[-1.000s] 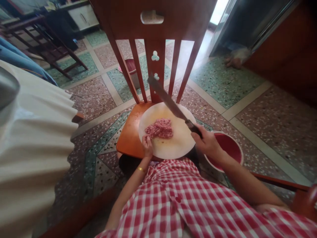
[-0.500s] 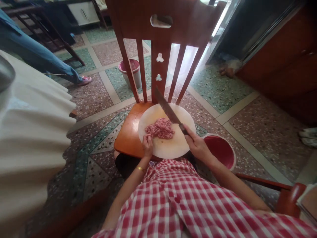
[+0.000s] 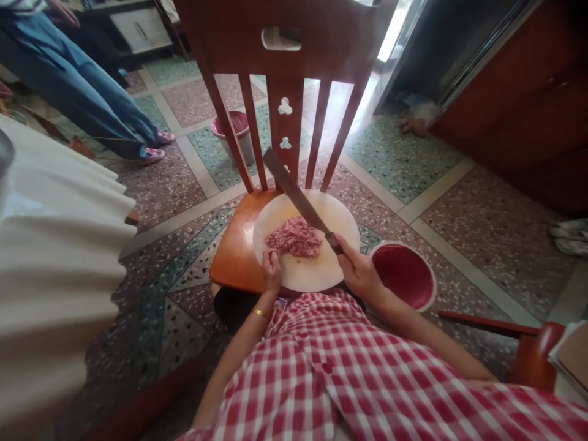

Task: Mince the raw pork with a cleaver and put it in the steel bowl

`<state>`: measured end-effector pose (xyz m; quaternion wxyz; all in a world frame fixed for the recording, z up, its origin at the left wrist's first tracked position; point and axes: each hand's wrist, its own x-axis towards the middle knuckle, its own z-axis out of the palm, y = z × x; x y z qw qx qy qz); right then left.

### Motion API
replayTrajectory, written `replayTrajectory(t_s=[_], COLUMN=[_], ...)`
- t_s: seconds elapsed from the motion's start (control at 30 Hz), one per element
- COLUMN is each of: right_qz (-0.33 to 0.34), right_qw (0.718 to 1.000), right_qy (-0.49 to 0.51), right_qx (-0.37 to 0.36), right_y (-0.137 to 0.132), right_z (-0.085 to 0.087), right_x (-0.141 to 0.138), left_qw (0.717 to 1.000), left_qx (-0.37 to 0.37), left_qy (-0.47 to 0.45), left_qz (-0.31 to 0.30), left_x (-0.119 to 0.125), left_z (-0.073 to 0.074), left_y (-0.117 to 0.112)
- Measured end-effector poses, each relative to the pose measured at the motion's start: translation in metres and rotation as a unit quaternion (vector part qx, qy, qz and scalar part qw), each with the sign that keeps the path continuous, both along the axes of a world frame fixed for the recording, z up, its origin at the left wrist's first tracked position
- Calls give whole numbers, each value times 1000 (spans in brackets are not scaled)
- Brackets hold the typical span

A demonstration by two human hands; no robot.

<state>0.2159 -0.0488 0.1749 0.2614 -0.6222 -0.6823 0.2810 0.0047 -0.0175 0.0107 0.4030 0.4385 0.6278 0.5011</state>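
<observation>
A coarse, moist-looking mound of pink minced meat (image 3: 298, 239) is spread slightly left of centre on a round, pale, smooth board (image 3: 333, 260), which is supported by a glossy wooden chair seat (image 3: 233, 248). The dark handle of a long, flat-bladed metal knife (image 3: 294, 193) is gripped in the right hand (image 3: 361, 272), the blade slanted across the board. The left hand (image 3: 272, 269) is curled at the board's rim beside the meat; whether anything is pinched there cannot be told.

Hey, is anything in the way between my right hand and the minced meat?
Nothing visible is. Bare board shows between your right hand, which holds the knife, and the minced meat.
</observation>
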Motion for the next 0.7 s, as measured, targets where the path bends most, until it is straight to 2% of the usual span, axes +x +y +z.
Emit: replayTrajectory(t_s=[0.07,0.17,0.23,0.33,0.4,0.47,0.6,0.63,0.7], right_qz=[-1,2,5,12,6,4,23,21,13], right_qw=[999,984,983,996,1000,1000,985,983,988], right_qy=[-30,-80,-74,-28,-11,-25,-88,-90,-67], right_qx=[-43,-160,-169,-82,-19,-11,-145,-161,-141], right_y=[-2,-4,-4,-2,-1,-1,-4,-5,-6], right_z=[-18,-41,-36,-9,-2,-12,-47,-48,-37], right_x=[-1,6,9,5,-2,-6,2,6,9], left_qw=[1000,1000,1000,1000,1000,1000,1000,1000,1000], left_qx=[-2,-1,-1,-3,-3,-3,-4,-6,-7], left_qy=[4,21,24,10,5,6,22,26,24], left_qz=[2,5,5,0,1,2,5,6,0], left_x=[0,0,0,0,0,0,0,0,0], left_z=[1,2,1,0,0,-1,-1,-2,-3], left_y=[0,0,0,-1,-2,-2,-1,-1,-2])
